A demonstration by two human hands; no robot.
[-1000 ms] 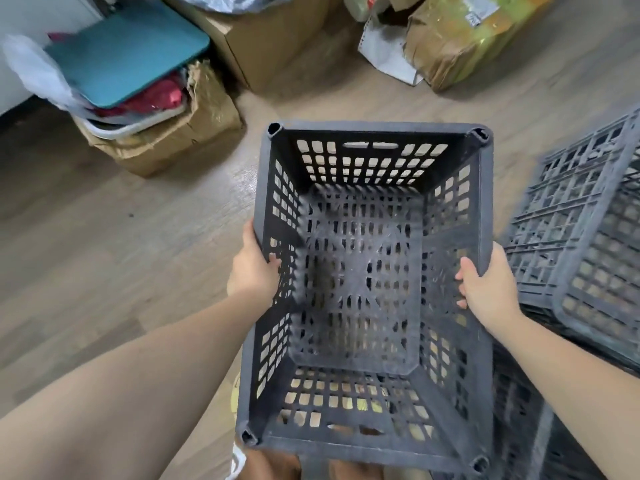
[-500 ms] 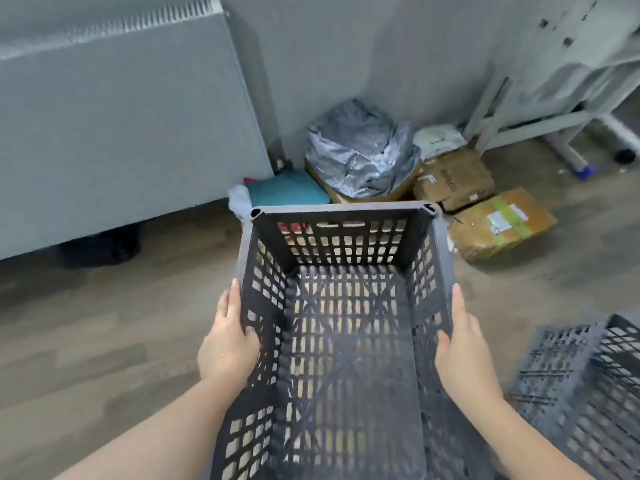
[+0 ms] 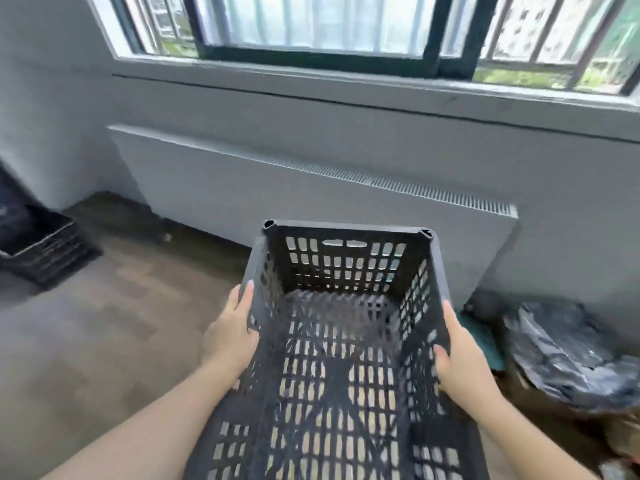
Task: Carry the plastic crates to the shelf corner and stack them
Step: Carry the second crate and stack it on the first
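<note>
Crate (image 3: 341, 358), dark latticed plastic, is held off the floor in front of the radiator (image 3: 311, 199), open side up and empty, its long axis running straight away from the person toward the wall. A second dark crate (image 3: 40, 249) sits on the floor well to the left of the radiator, close to the room corner; judging by the task, that is probably where this one should be stacked, though no shelf is in view. So the target lies to the left of the held crate, on the left hand's side, and the carry will likely need a turn that way. A crumpled grey bag (image 3: 568, 355) lies to the radiator's right. Left hand (image 3: 230, 336) clasps the crate's left wall, fingers along the rim; right hand (image 3: 459, 355) clasps the right wall, thumb hooked inside. Each grip holds the crate firmly.
</note>
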